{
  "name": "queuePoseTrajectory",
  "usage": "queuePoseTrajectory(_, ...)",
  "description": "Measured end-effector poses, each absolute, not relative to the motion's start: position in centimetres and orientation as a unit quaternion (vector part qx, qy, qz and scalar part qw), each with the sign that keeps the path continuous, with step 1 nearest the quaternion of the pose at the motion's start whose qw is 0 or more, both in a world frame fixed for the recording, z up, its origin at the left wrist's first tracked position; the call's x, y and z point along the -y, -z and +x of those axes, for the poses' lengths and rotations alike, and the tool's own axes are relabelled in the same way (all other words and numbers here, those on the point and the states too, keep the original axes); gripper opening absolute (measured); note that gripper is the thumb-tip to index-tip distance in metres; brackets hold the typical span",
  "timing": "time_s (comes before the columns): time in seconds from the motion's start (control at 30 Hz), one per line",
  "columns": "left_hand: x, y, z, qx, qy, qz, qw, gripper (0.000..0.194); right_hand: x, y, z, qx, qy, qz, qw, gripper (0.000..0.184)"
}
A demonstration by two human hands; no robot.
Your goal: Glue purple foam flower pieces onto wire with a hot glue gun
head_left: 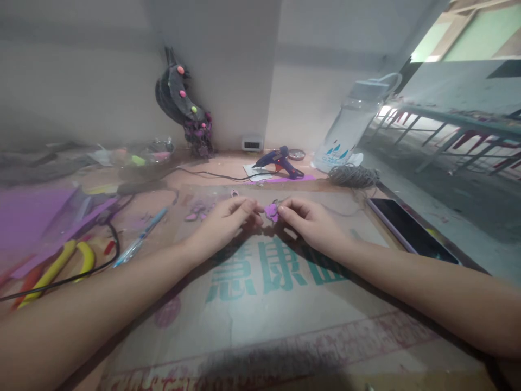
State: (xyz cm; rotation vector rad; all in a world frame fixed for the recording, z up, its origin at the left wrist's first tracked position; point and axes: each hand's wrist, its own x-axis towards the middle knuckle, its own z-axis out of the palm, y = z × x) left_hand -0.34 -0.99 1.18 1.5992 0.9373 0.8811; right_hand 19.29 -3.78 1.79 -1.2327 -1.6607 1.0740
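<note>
A small purple flower-shaped piece (pixel 271 212) is between my two hands, above a sheet with green printed characters. My right hand (pixel 303 220) pinches the flower's right edge between thumb and fingertip. My left hand (pixel 232 217) is closed, thumb against fingers, its tips close to the flower's left side; what they hold, if anything, is too small to make out. A thin dark loop shows at the flower's top. Behind my left hand lie several small purple pieces (pixel 198 210) and a pair of scissors or similar ring handle (pixel 235 193), partly hidden.
A dark blue glue gun (pixel 280 162) rests at the back, its cord running left. To the right are a water bottle (pixel 345 127), grey yarn (pixel 353 176) and a phone (pixel 411 228). Purple sheets (pixel 32 217), yellow strips (pixel 85 259) and a pen (pixel 142 234) lie left. A decorated grey crescent (pixel 175 95) leans on the wall.
</note>
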Motion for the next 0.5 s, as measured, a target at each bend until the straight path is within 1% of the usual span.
queuePoseTrajectory(0.17,1.25,-1.56,-0.37,-0.412,-0.321,0.712,0.469,0.029,4.04,-2.33,19.12,0.703,-0.367,-0.480,0.376,0.023)
queuePoseTrajectory(0.3,1.39,-1.58,-0.39,-0.411,-0.296,0.729,0.461,0.029,3.89,-2.09,19.42,0.707,-0.363,-0.478,0.373,0.023)
queuePoseTrajectory(0.4,1.48,-1.61,-0.34,-0.418,-0.300,0.737,0.437,0.028,3.74,-1.85,19.57,0.699,-0.374,-0.478,0.379,0.029)
queuePoseTrajectory(0.5,1.56,-1.68,-0.29,-0.422,-0.330,0.751,0.386,0.029,3.58,-1.87,19.43,0.699,-0.383,-0.485,0.362,0.026)
